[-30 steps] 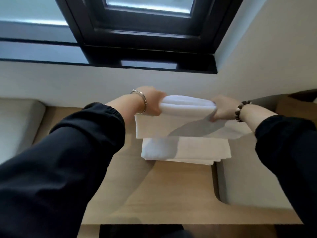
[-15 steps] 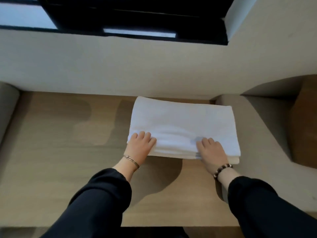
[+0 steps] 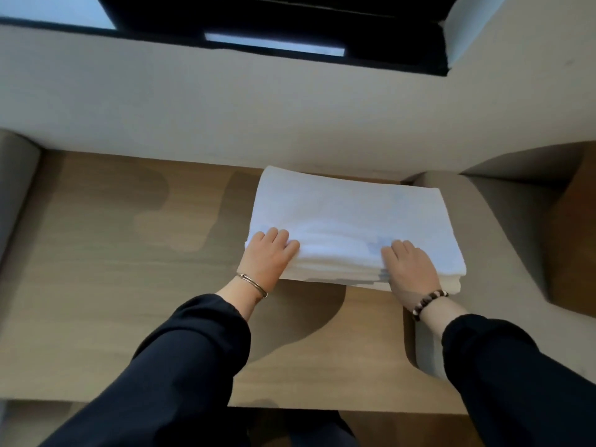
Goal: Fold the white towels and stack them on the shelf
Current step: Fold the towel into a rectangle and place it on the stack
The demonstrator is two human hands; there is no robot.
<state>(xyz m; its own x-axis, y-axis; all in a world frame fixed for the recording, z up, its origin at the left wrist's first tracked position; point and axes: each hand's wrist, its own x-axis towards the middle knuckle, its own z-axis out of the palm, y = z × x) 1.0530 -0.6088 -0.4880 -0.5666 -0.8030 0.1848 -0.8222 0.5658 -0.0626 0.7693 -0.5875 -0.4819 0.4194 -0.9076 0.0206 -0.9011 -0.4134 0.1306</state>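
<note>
A stack of folded white towels [image 3: 351, 214] lies on the wooden shelf [image 3: 113, 285], towards its right end and close to the back wall. My left hand [image 3: 266, 256] lies flat against the stack's near left corner, fingers straight on the top towel. My right hand [image 3: 409, 267] presses the near edge further right, fingers straight over the layered folds. Both hands touch the towels without curling round them. Several folded edges show along the stack's front.
A beige wall [image 3: 290, 114] rises behind the shelf, with a dark window frame [image 3: 274, 24] above. A grey cushion [image 3: 503, 233] sits right of the stack, and another grey cushion [image 3: 14, 188] sits at the left end. Bare wood lies left of the towels.
A second ago both hands held a folded towel in the air over the stack. It now lies on top, and the hands have let go and rest flat on the near edge.
</note>
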